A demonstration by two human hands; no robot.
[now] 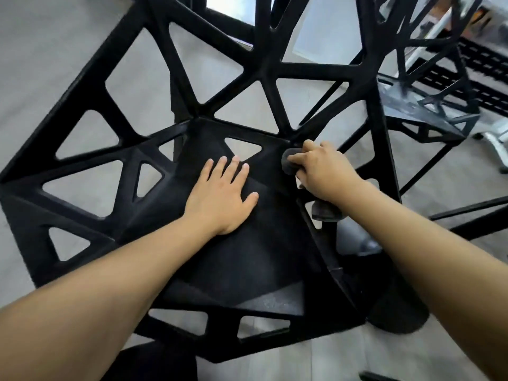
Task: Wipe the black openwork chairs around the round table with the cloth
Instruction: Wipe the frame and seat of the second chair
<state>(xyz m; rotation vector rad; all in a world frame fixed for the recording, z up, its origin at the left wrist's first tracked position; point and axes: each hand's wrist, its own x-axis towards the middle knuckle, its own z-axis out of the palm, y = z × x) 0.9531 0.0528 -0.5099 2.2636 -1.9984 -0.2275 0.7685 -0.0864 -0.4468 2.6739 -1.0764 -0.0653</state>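
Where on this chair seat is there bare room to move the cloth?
Free: the seat front, between the left hand and the front rim. Crowded: the back right corner, where the right hand grips the cloth.

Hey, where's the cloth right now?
In the head view, the dark cloth is bunched in the right hand, pressed on the right rear corner of the black chair's seat, right of the flat left hand.
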